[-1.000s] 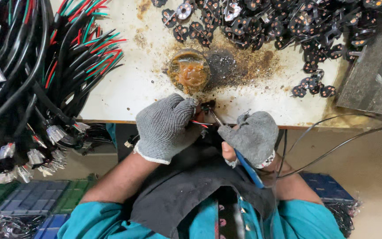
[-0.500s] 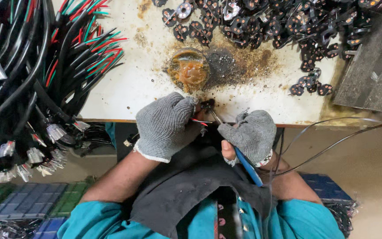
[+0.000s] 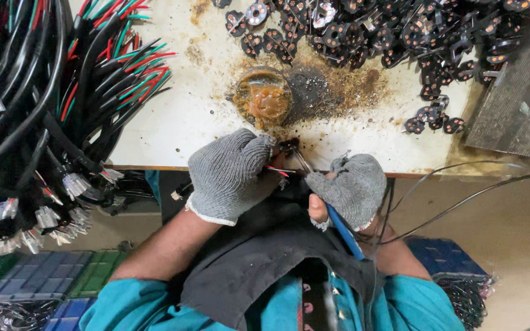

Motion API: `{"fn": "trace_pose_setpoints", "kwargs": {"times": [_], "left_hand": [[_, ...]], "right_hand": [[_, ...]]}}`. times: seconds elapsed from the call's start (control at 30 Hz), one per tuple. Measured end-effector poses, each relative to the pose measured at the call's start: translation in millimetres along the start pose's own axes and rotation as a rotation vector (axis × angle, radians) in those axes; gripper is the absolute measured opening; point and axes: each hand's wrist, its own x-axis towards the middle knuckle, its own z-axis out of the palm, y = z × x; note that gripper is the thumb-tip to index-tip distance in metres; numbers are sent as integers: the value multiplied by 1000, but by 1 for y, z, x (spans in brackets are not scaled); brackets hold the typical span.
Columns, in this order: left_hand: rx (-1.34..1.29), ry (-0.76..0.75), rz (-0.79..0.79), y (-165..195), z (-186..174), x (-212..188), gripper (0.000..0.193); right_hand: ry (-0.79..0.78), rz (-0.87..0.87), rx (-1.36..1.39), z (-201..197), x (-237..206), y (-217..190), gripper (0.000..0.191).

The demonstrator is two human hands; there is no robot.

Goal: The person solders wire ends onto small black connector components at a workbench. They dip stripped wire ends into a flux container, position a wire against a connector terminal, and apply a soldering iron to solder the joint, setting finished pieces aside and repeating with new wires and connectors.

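Partly hidden by gloves, left hand point(image 3: 231, 176) pinches red wires point(image 3: 275, 170); right hand's point(image 3: 349, 189) grip clenches blue-handled tool point(image 3: 341, 228).

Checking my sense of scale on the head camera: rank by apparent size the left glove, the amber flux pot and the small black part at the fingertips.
1. Left glove, largest.
2. Amber flux pot, though it sits farther from the camera.
3. Small black part, smallest, partly hidden.

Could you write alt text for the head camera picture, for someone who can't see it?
Seen from above, a gloved left hand holds red-wired cable ends while the gloved right hand touches a blue-handled soldering iron to them. Beyond, the stained white bench carries an amber flux pot and black connector parts.
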Motion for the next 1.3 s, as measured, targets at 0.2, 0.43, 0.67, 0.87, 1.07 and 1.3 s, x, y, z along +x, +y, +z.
{"fn": "trace_pose_setpoints", "kwargs": {"times": [0.2,0.43,0.67,0.87,1.07,1.3], "left_hand": [[-25,34,17,5,-3,-7,17],[-11,25,22,8,-4,-11,18],[-22,12,25,6,-4,-11,21],[-11,25,17,5,-5,-9,20],[-59,3,32,0,-7,-9,25],[-7,24,-10,8,-7,-11,20]], "right_hand": [[89,54,41,2,-1,-7,20],[296,452,484,-24,4,-35,24],[478,640,1421,6,38,-31,38],[302,382,567,-31,53,-35,17],[237,463,348,-33,80,-47,18],[367,367,472,-38,78,-60,17]]}}
